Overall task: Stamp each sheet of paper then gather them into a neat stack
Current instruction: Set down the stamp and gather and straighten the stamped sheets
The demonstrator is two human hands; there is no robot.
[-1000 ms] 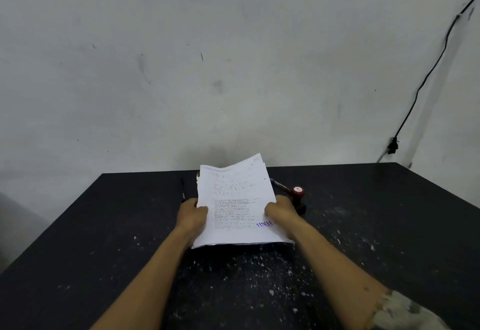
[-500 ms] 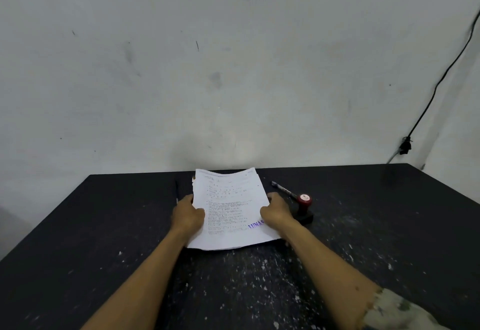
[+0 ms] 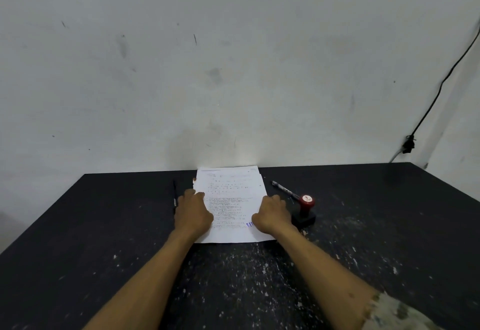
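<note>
On your far left, a thin dark pen (image 3: 174, 194) lies on the black table (image 3: 91, 225), pointing away from you and just beside your left hand (image 3: 193, 212). That hand rests on the left edge of the stack of paper (image 3: 231, 199), thumb on top of the top sheet and fingers curled at the edge; you cannot tell whether they reach under the sheets, so count it as a hold on the left side of the stack. The stack lies flat in the middle of the table, its far edge close to the wall (image 3: 233, 70), with a few sheet edges showing slightly offset at the far right corner. The top sheet carries printed lines and a blue stamp mark (image 3: 250, 224) near its near right corner, partly hidden by your right hand (image 3: 271, 215). That hand grips the right edge of the stack, knuckles up, fingers bent over the paper. Just to its right stands the stamp (image 3: 305, 209), red knob on top of a black base, upright on the table. A second pen (image 3: 284, 190) lies behind it, angled toward the far left. White specks dot the near part of the table, and a black cable (image 3: 439, 90) runs down the wall at far right.
</note>
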